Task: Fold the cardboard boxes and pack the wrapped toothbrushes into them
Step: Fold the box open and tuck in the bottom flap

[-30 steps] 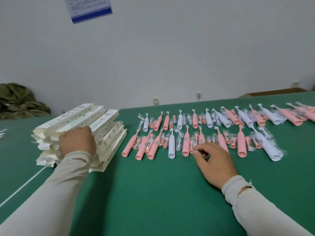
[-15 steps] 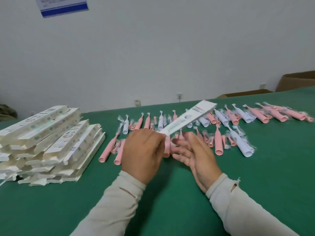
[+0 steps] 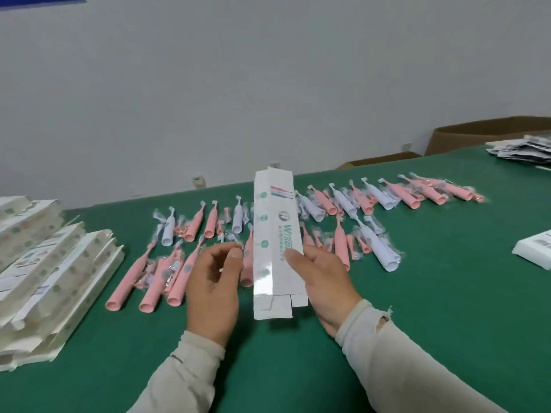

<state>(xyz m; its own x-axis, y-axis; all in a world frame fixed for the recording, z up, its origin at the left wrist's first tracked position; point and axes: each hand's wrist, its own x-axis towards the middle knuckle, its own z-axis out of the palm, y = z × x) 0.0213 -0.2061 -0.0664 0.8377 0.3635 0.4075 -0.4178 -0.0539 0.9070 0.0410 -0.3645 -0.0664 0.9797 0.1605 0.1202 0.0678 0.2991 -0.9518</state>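
The stack of flat boxes (image 3: 44,281) at the desk's left edge is cut off by the frame, so its full extent cannot be told. At the right edge a white box (image 3: 535,254) is also cut off, and a pile of grey packets (image 3: 524,150) near the far right corner is too blurred to make out. Beyond the far edge stand two brown cartons (image 3: 489,134); what they hold is hidden.

The right hand (image 3: 323,281) holds a white cardboard box (image 3: 275,248) above the middle of the green desk (image 3: 447,308), thumb pressed on its printed front, fingers hidden behind it. The box stands nearly upright, its lower flaps hanging loose and its top end open; whether anything is inside cannot be seen. The left hand (image 3: 216,281) is just beside the box, fingers loosely curled with thumb and forefinger close together; whether it touches the box or pinches anything is unclear.

Wrapped toothbrushes (image 3: 340,222), pink and white, lie in rows across the desk behind the hands, partly hidden by the box.
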